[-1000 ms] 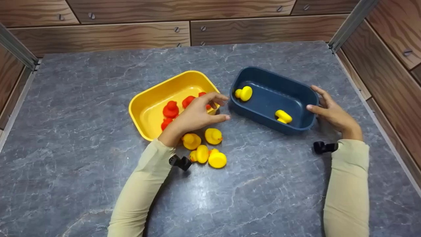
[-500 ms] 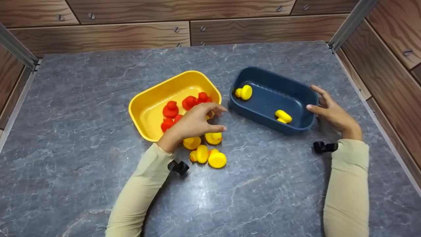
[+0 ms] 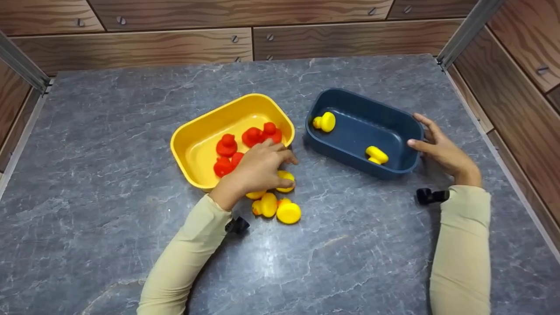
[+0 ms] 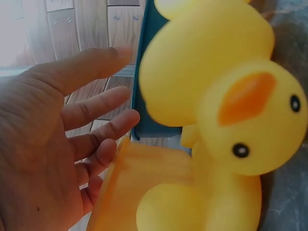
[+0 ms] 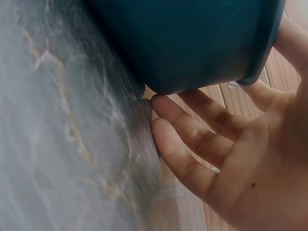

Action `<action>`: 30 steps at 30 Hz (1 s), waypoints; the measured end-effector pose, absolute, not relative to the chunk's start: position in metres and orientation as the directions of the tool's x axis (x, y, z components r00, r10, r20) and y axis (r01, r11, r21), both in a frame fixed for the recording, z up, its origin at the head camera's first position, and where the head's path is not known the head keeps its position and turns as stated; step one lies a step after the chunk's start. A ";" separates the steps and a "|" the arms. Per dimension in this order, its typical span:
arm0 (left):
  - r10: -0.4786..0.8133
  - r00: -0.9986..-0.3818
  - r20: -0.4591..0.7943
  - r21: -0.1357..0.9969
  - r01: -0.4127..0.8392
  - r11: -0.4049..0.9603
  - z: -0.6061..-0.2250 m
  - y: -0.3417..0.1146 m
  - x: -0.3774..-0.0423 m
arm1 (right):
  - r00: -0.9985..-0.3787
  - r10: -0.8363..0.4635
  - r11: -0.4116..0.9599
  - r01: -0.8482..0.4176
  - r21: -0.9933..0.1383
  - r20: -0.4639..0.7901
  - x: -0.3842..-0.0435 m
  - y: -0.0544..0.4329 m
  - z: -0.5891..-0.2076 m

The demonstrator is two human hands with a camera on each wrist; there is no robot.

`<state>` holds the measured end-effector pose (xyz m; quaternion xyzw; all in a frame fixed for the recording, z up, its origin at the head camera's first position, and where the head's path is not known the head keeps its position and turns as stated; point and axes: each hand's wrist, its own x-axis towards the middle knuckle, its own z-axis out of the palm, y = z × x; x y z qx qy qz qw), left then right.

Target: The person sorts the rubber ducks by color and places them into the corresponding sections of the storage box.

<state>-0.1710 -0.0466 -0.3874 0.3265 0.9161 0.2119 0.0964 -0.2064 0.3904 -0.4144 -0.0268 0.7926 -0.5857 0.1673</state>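
My left hand [image 3: 258, 164] hovers above the near right corner of a yellow tub [image 3: 192, 118], palm down and fingers loosely bent. Its thumb lies over a yellow rubber duck [image 3: 286, 176]. In the left wrist view, a gap separates the fingers from the large yellow duck [image 4: 255, 120], and they hold nothing. More yellow ducks [image 3: 288, 213] lie on the table beside the tub. My right hand [image 3: 444, 153] grips the right end of a dark blue tub [image 3: 363, 164], thumb over the rim and fingers against the outer wall [image 5: 192, 48].
Several red ducks [image 3: 226, 146] sit inside the yellow tub. Two yellow ducks [image 3: 324, 122] lie in the blue tub, far apart. Wood-patterned panels [image 3: 350, 39] border the grey marbled table [image 3: 350, 262] at the back and sides.
My left hand has moved down and slightly nearer me, from the yellow tub's right corner to over the yellow ducks. My right hand and both tubs have stayed in place.
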 end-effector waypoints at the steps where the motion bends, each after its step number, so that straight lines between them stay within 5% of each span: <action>1: 0.645 -0.763 -0.036 0.426 0.572 0.701 -0.388 -0.046 -0.171 | -0.943 -0.233 0.316 0.157 -0.936 -0.237 -0.206 0.390 -0.414; 20: 0.675 -0.736 -0.046 0.218 0.652 0.726 -0.394 -0.040 -0.169 | -0.943 -0.252 0.274 0.146 -0.951 -0.217 -0.206 0.391 -0.416; 30: 0.668 -0.744 -0.007 0.343 0.626 0.701 -0.394 -0.045 -0.169 | -0.945 -0.201 0.356 0.176 -0.918 -0.259 -0.206 0.387 -0.412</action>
